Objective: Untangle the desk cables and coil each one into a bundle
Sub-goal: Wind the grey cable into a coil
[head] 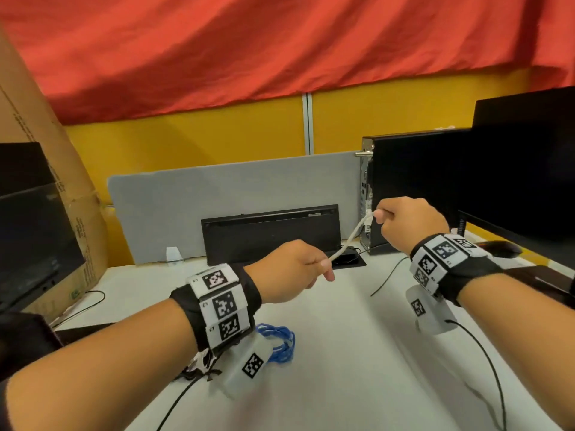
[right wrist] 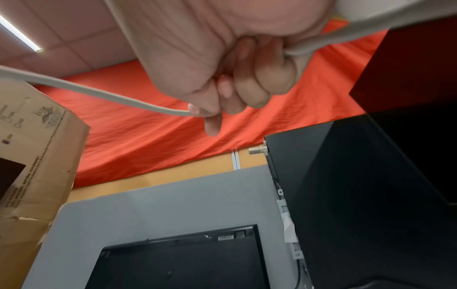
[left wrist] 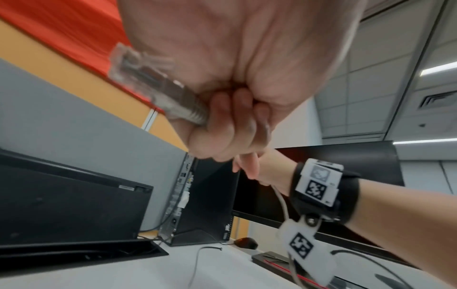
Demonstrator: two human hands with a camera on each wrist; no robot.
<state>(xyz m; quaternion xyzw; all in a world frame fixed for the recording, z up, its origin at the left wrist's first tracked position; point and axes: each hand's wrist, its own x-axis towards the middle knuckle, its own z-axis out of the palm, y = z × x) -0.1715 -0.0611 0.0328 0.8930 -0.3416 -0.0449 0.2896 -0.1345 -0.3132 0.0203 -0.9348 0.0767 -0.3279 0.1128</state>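
A pale grey cable (head: pixel 350 239) runs taut through the air between my two hands above the white desk (head: pixel 342 353). My left hand (head: pixel 311 269) grips its lower end in a fist. In the left wrist view a clear network plug (left wrist: pixel 138 78) sticks out of that fist (left wrist: pixel 235 117). My right hand (head: pixel 395 219) is higher, in front of the computer tower, and holds the cable with curled fingers (right wrist: pixel 222 88). The cable (right wrist: pixel 99 93) enters them from the left. A coiled blue cable (head: pixel 280 343) lies on the desk under my left wrist.
A black computer tower (head: pixel 413 188) and a monitor (head: pixel 522 169) stand at the right, with a mouse (head: pixel 501 248) beside them. A black keyboard (head: pixel 270 234) leans on the grey divider (head: pixel 217 194). At the left are a cardboard box (head: pixel 46 181) and another monitor (head: pixel 28 225). Thin black cables (head: pixel 389 275) trail across the desk.
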